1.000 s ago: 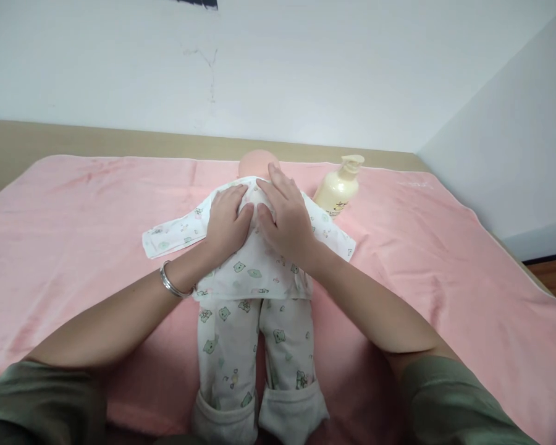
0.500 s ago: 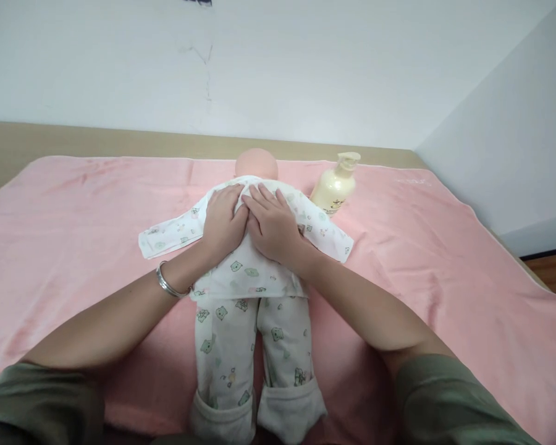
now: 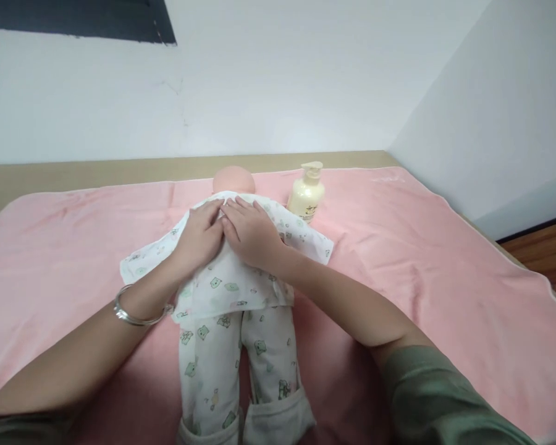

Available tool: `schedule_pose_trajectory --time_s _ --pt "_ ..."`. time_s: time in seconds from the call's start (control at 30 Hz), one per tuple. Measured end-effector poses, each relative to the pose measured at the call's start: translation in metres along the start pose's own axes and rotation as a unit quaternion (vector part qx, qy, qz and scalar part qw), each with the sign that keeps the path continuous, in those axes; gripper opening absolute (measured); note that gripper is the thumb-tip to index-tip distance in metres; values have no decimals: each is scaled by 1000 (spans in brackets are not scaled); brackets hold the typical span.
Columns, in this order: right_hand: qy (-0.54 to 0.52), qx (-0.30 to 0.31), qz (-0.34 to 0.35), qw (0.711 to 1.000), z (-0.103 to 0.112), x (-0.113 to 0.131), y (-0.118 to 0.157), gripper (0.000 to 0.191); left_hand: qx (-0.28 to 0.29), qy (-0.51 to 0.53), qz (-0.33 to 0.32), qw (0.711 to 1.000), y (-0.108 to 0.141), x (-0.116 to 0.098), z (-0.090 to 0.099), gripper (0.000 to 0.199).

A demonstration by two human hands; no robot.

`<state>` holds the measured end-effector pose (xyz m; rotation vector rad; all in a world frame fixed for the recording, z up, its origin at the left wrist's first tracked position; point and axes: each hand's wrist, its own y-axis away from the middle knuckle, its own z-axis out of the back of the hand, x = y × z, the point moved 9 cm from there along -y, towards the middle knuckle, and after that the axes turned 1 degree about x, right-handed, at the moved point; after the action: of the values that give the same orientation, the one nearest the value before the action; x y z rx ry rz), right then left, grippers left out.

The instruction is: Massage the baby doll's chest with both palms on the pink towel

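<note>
Head view: doll (image 3: 234, 179) is lying stretched out at center frame, its bare round head pointing toward the far edge and its legs running down to the bottom edge. It is wearing a white printed top (image 3: 234, 281) and matching trousers (image 3: 213, 358), cuffs turned up at the ankles. Left hand (image 3: 201, 235) is resting palm down on the upper part of the top, just left of center, fingers extended and lying close together, thumb angling toward the other hand. Right hand (image 3: 254, 232) is lying flat beside it, also palm down on the top, fingers extended and slightly spread. The thumbs are almost meeting; whether they are touching, cannot tell. Neither hand is pinching anything. Silver bracelet (image 3: 132, 318) is circling the left wrist, center-left. Sleeves of the top are spreading out to both sides, the right-side one reaching below the cream pump bottle (image 3: 306, 196), which is standing upper center-right, near the doll's head. Pink blanket (image 3: 375, 296) is lying under everything, wrinkling at the right. Tan surface (image 3: 97, 174) is showing along its far edge, white wall (image 3: 278, 80) is rising behind, and dark panel (image 3: 83, 18) is filling the upper left corner.
</note>
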<state>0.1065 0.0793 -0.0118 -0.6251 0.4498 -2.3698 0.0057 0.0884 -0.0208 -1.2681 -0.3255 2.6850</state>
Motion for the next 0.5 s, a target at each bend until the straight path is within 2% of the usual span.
schedule_pose_trajectory --time_s 0.1,0.2,0.27,0.33,0.5 --pt "4 -23 -15 1000 21 -2 -1 36 -22 101 77 992 3 -11 10 41" --pt "21 -48 -32 998 55 2 -3 27 -19 209 53 976 -3 -43 11 39" --pt "20 -68 -39 997 81 5 -6 27 14 282 23 959 -11 -67 4 37" --pt "17 -87 -53 995 105 2 -9 34 60 342 32 937 -21 -83 -9 38" --pt "29 -153 -120 981 162 -40 -15 49 172 382 71 905 -50 -102 -43 57"
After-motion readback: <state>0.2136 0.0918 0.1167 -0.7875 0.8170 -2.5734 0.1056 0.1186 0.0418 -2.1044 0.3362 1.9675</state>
